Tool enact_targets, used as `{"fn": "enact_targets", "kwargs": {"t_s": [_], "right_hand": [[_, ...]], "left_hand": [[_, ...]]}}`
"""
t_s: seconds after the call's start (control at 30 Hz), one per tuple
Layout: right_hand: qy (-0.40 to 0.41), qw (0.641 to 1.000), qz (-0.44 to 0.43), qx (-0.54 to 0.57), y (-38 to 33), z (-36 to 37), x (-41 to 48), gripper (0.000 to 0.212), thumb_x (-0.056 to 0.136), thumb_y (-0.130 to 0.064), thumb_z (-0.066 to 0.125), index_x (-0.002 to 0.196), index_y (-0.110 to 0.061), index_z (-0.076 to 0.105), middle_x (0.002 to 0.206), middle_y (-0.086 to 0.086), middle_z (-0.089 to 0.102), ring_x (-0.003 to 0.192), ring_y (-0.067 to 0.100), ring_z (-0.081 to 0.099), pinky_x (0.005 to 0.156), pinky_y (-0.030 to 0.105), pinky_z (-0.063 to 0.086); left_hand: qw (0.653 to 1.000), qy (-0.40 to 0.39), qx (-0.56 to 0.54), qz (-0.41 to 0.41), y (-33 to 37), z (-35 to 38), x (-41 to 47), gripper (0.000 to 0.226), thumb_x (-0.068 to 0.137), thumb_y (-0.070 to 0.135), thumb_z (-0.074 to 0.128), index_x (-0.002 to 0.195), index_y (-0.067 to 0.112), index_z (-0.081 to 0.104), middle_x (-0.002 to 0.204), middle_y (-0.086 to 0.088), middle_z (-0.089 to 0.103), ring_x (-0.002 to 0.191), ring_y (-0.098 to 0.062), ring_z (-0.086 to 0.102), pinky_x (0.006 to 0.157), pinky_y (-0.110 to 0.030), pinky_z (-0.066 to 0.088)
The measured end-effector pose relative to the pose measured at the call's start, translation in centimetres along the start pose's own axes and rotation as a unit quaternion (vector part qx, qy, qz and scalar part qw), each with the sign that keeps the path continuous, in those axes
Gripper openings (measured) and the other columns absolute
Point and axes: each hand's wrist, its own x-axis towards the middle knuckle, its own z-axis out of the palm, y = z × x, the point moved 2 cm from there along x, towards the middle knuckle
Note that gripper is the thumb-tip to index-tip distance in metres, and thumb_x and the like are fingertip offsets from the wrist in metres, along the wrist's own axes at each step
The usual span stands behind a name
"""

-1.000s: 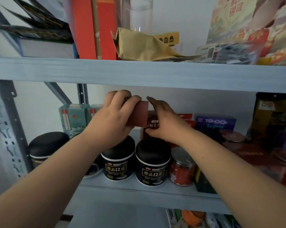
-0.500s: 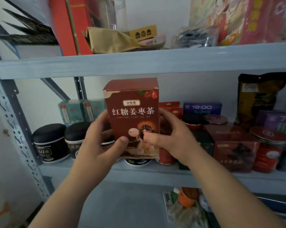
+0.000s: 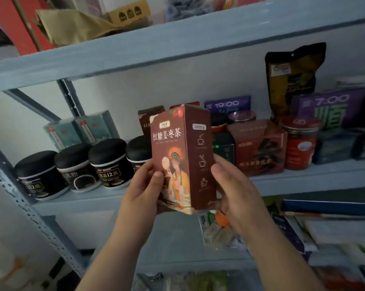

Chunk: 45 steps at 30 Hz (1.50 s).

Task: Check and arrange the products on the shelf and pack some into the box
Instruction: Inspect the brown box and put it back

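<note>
Cardboard in a dark red print makes up the tea carton [image 3: 173,156], held upright in front of the middle shelf [image 3: 303,175], clear of its board and turned so the front face and one narrow side both show. The left hand [image 3: 143,190] grips the lower left edge, thumb laid across the front, its fingers [image 3: 147,168] curled round behind. The right hand [image 3: 234,192] holds the lower right, thumb pressed on the narrow panel and the rest wrapped under and behind, mostly hidden.

It looks light to me, stiff along its folds but easy to dent mid-panel, with a smooth print that could slide. I'd hold it low at the corners, as it is held here, rather than squeezing the broad faces.

Past it on the shelf stand black-lidded jars [image 3: 110,162] in a row, a squat red box [image 3: 259,148] and a red jar [image 3: 299,143]. Further back are a matching carton [image 3: 148,120], teal boxes [image 3: 78,131], a purple box [image 3: 228,103] and a dark pouch [image 3: 293,80].
</note>
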Motion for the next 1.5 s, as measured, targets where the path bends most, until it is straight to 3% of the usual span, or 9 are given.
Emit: {"fn": "enact_targets", "kwargs": {"t_s": [0.07,0.23,0.5,0.77,0.93,1.07,1.23,1.37,1.5], "right_hand": [[0.018,0.999,0.009,0.03,0.2,-0.7,-0.8,0.032,0.089,-0.039,0.058,0.115,-0.049,0.074,0.122,-0.007,0.075,0.114,0.017,0.071,0.091,0.055,0.058],[0.061,0.997,0.017,0.044,0.4,-2.1,-2.1,0.035,0.104,-0.014,0.051,0.124,-0.034,0.071,0.12,-0.001,0.076,0.104,0.026,0.075,0.087,0.065,0.057],[0.052,0.998,0.017,-0.031,1.4,-3.7,-3.6,0.059,0.076,-0.055,0.074,0.131,-0.041,0.061,0.12,-0.013,0.074,0.11,0.008,0.071,0.091,0.03,0.059],[0.085,0.996,-0.004,0.003,1.6,-4.7,-4.5,0.042,0.087,-0.051,0.074,0.128,-0.056,0.063,0.127,-0.012,0.072,0.12,0.014,0.068,0.106,0.05,0.049],[0.121,0.992,0.003,0.032,1.6,-5.7,-4.9,0.055,0.088,-0.052,0.07,0.14,-0.043,0.057,0.124,-0.006,0.074,0.113,0.017,0.072,0.098,0.052,0.057],[0.158,0.986,0.005,0.058,1.9,-6.2,-5.0,0.051,0.083,-0.047,0.072,0.133,-0.037,0.067,0.127,-0.001,0.073,0.116,0.02,0.07,0.101,0.054,0.055],[0.154,0.986,-0.016,0.061,1.6,-6.1,-5.2,0.052,0.083,-0.034,0.082,0.133,-0.033,0.066,0.124,0.003,0.072,0.116,0.021,0.07,0.1,0.047,0.055],[0.139,0.988,-0.025,0.062,1.3,-5.6,-5.1,0.073,0.063,-0.055,0.091,0.129,-0.035,0.068,0.122,0.0,0.074,0.117,0.02,0.07,0.097,0.041,0.056],[0.1,0.992,-0.047,0.066,0.5,-4.9,-5.2,0.045,0.067,-0.055,0.088,0.11,-0.047,0.076,0.119,-0.004,0.076,0.113,0.018,0.072,0.09,0.03,0.059]], "left_hand": [[1.0,-0.003,-0.01,-0.007,-0.5,0.8,-0.3,0.028,0.1,0.034,0.058,0.127,0.032,0.063,0.115,-0.009,0.072,0.092,-0.025,0.074,0.064,-0.045,0.061],[0.987,-0.148,-0.028,-0.054,-1.5,2.5,-1.2,0.109,0.057,0.062,0.091,0.148,0.028,0.042,0.137,-0.007,0.062,0.118,-0.034,0.067,0.09,-0.062,0.056],[0.966,-0.124,-0.191,-0.124,-1.6,5.4,-2.3,0.05,0.08,0.03,0.065,0.126,0.013,0.062,0.112,-0.018,0.074,0.091,-0.035,0.074,0.062,-0.046,0.06],[0.971,-0.131,-0.169,-0.11,-1.9,6.2,-2.3,0.044,0.09,0.03,0.057,0.131,0.015,0.059,0.105,-0.018,0.074,0.071,-0.027,0.074,0.044,-0.033,0.058],[0.98,-0.16,-0.087,-0.082,-2.2,6.3,-2.6,0.068,0.072,0.037,0.074,0.136,0.023,0.055,0.114,-0.011,0.073,0.086,-0.025,0.074,0.057,-0.036,0.061],[0.97,-0.165,-0.134,-0.118,-2.1,6.7,-3.1,0.05,0.082,0.033,0.06,0.13,0.021,0.057,0.107,-0.011,0.074,0.08,-0.025,0.074,0.055,-0.035,0.062],[0.966,-0.156,-0.156,-0.135,-1.7,6.4,-3.3,0.057,0.082,0.042,0.057,0.132,0.014,0.056,0.111,-0.016,0.073,0.08,-0.026,0.074,0.049,-0.034,0.06],[0.966,-0.161,-0.161,-0.125,-1.2,5.9,-3.4,0.062,0.084,0.045,0.054,0.137,0.012,0.053,0.125,-0.023,0.068,0.089,-0.031,0.074,0.052,-0.035,0.061],[0.967,-0.155,-0.168,-0.115,-1.0,5.6,-3.5,0.06,0.086,0.043,0.053,0.137,0.013,0.053,0.123,-0.023,0.069,0.093,-0.034,0.074,0.056,-0.038,0.062]]}}
